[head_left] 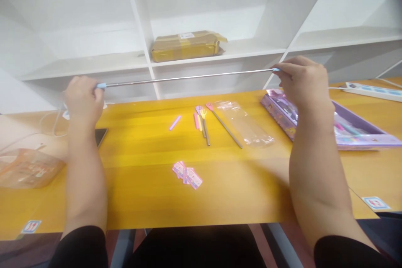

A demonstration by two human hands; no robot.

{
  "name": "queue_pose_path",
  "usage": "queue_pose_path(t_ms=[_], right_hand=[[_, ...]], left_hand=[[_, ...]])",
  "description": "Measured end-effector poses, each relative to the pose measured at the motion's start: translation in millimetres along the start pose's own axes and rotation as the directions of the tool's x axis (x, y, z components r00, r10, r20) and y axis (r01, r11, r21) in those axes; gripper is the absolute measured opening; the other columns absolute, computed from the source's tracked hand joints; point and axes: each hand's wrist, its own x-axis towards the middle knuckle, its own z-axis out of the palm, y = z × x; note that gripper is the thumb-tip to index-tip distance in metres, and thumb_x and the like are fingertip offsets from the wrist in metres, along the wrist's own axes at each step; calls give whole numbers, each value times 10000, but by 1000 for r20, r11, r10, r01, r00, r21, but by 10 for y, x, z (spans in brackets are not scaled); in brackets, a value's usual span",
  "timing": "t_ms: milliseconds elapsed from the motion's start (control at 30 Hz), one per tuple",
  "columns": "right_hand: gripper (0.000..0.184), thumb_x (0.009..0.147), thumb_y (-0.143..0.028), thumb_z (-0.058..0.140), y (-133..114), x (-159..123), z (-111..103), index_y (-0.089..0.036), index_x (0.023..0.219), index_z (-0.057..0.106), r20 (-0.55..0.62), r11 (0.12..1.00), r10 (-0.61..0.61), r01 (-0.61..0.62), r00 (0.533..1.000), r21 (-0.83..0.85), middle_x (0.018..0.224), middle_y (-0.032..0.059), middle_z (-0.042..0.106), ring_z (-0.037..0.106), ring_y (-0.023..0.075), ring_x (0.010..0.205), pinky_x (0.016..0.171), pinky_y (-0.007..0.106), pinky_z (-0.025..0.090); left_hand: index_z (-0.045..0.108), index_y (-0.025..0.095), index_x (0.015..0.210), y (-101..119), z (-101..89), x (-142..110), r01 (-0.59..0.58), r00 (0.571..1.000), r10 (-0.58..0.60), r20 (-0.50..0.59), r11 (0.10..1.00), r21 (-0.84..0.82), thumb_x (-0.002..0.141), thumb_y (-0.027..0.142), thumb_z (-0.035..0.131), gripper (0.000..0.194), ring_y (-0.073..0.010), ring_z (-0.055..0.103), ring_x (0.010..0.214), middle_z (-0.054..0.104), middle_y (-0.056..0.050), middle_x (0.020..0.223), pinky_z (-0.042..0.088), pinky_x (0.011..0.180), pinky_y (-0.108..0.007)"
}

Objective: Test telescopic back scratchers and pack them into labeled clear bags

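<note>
rod (188,77) spans my hands above the table (141,201), one blue end (101,86) pinched in my left hand (82,95), the other in my right hand (306,81). i'd judge a straight, even pull safest for so thin a tube. the purple tray (377,140) at right holds packets (348,130); the carton (185,48) hides its contents.
</note>
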Motion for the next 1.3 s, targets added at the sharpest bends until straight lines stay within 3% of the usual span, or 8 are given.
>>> queue_pose_path(t_ms=[267, 400, 933, 1300], right_hand=[[294, 1122, -375, 648, 71, -9, 29, -239, 1249, 876, -43, 995, -60, 56, 997, -82, 1274, 122, 830, 747, 234, 1044, 825, 341, 456], [306, 1137, -392, 642, 79, -10, 12, -244, 1269, 875, -39, 990, -30, 25, 999, -137, 1299, 121, 830, 753, 232, 1075, 823, 337, 454], [303, 1151, -351, 650, -61, -20, -189, -211, 1308, 869, 15, 979, 76, -72, 997, -190, 1313, 135, 828, 724, 186, 1021, 847, 326, 430], [277, 1099, -333, 658, 4, -21, -203, -225, 1239, 872, 36, 982, 74, -67, 997, -174, 1024, 129, 862, 750, 223, 983, 804, 325, 408]], left_hand=[[716, 220, 958, 23, 25, -15, 9, 1000, -9, 3, 995, 96, 991, 240, 459, 260, -246, 512, 963, 679, -85, 958, 442, 943, -389], [733, 214, 972, 50, 44, -11, 9, 999, -13, 31, 993, 114, 1007, 277, 444, 299, -250, 521, 969, 713, -101, 985, 447, 951, -386], [663, 228, 912, 15, 227, -31, -47, 997, 53, -58, 993, 110, 922, 175, 539, 135, -231, 514, 935, 727, -75, 975, 451, 884, -360], [623, 230, 869, 96, 149, -21, -59, 997, 63, -49, 995, 82, 912, 168, 507, 138, -246, 495, 896, 690, -92, 918, 436, 861, -385]])
